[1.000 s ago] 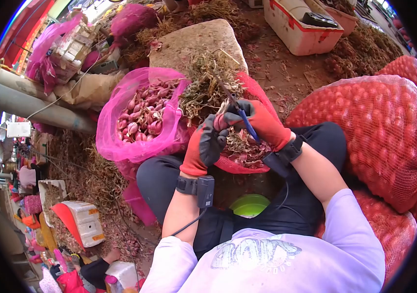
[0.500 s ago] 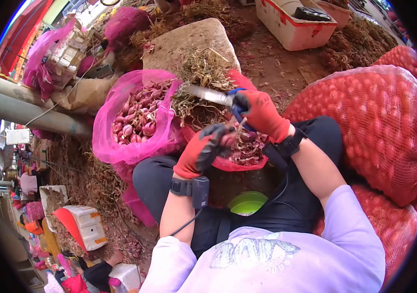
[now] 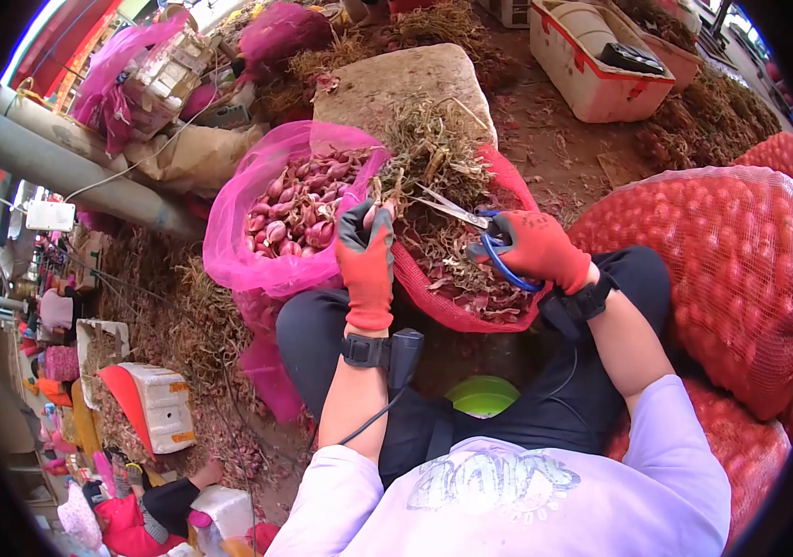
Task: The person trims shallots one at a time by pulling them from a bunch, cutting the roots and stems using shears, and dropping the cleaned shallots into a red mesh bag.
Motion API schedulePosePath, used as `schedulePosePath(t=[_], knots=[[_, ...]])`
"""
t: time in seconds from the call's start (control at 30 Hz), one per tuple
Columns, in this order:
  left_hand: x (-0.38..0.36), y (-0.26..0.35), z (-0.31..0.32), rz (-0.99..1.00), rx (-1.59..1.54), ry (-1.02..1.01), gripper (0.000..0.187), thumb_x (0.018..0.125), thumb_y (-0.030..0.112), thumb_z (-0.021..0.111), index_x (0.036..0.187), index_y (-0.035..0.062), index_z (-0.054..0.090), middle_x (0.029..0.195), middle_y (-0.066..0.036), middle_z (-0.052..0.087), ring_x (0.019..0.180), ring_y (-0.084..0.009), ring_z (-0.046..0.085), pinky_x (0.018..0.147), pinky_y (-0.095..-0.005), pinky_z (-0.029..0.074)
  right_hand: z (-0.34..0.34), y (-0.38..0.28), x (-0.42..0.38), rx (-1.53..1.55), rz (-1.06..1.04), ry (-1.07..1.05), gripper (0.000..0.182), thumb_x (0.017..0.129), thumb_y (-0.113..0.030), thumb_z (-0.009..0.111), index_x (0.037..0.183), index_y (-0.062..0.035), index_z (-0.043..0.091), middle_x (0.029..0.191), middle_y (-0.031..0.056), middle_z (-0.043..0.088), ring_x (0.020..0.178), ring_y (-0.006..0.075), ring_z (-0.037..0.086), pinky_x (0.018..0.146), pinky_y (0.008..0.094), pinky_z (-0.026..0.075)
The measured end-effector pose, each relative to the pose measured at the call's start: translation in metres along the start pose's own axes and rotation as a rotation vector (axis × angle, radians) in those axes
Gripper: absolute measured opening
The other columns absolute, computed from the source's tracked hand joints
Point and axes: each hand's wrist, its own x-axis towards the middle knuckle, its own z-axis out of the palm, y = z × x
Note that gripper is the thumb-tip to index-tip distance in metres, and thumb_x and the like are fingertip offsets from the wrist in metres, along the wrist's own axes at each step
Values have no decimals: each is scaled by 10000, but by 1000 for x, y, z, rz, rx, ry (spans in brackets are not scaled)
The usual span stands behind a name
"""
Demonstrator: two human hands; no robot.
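My left hand (image 3: pixel 366 265), in a red and dark grey glove, is closed on a shallot (image 3: pixel 380 214), most of it hidden by the fingers. Beside it stands a pink mesh bag (image 3: pixel 223 243) filled with loose shallots (image 3: pixel 308 200). My right hand (image 3: pixel 543 247), gloved alike, grips blue-handled scissors (image 3: pixel 459 210). The blades are parted and point left, toward the held shallot. Below them a red mesh bag (image 3: pixel 470 322) holds dry skins and trimmings. A tangle of dried stalks (image 3: pixel 438 153) lies just beyond the blades.
A pale slab (image 3: pixel 396 79) lies ahead under the stalks. Full red net sacks (image 3: pixel 693 269) stand at my right, and a green bowl (image 3: pixel 483 397) sits between my legs. A white foam box (image 3: pixel 591 84) is at the far right. Other people (image 3: pixel 127 520) sit at the lower left.
My left hand has moved up and turned upright, bringing the shallot near the pink bag. My right hand has moved lower, and the scissor blades, blurred before, now show parted.
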Motion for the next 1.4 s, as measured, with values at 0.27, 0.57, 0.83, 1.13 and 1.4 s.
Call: schedulePosePath(t=[0.27,0.57,0.83,1.13,1.4], knots=[[-5,-2,10,-69,72,-40,197,860,87,671,1023,26,579,879,27,578,759,-28,506,673,-171,425,4,0,9,-2,60,-12,481,761,-519,677,796,-39,666,657,125,616,606,283,586,609,375,446],[-2,-1,8,-524,-352,-188,240,949,272,535,1102,93,586,845,-3,622,601,-56,500,512,-191,425,2,13,14,717,222,-142,274,863,-336,649,940,-76,683,642,13,605,528,68,509,513,253,416],[-19,-29,14,-1093,-681,-633,238,979,342,458,1082,147,548,797,-3,611,508,-61,456,406,-195,375,3,-15,7,1199,182,-232,210,881,-227,631,967,-37,658,719,-21,635,587,31,561,490,172,430],[-26,-8,34,-637,-143,-556,333,971,358,485,1137,75,537,952,-1,562,757,-80,495,674,-209,429,9,8,12,1355,336,-90,155,858,-146,626,906,1,611,696,51,618,557,115,605,482,213,472],[-14,-17,20,-697,-496,-586,242,970,340,492,929,102,501,821,23,450,740,-70,439,616,-174,403,16,39,20,1360,231,48,248,850,-146,616,1024,28,582,839,105,647,582,119,613,516,229,509]])
